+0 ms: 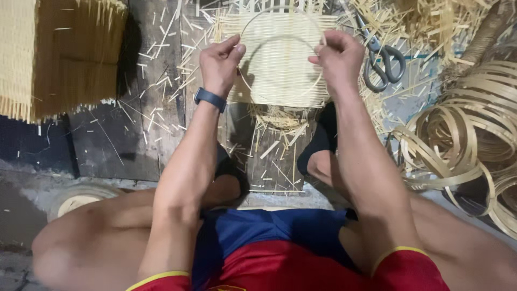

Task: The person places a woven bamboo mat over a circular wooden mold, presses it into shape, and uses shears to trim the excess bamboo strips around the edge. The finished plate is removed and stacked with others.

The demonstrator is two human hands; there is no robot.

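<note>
Your left hand (221,62) and right hand (338,56) each pinch a thin bamboo hoop (280,37) at 12 o'clock, over the finished woven mat (277,81). The hoop looks formed but not yet bound on; scissors (383,64) lie at 1 o'clock.

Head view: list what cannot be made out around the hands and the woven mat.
- Bamboo ring: where its ends meet is hidden inside the right hand; the left hand covers its other side.
- Woven mat: top edge cut off by the frame.
- Scissors: blade tips lost among the loose splints.
- Coiled bamboo strips: cut off by the right edge.
- Feet: hidden behind the forearms.
</note>
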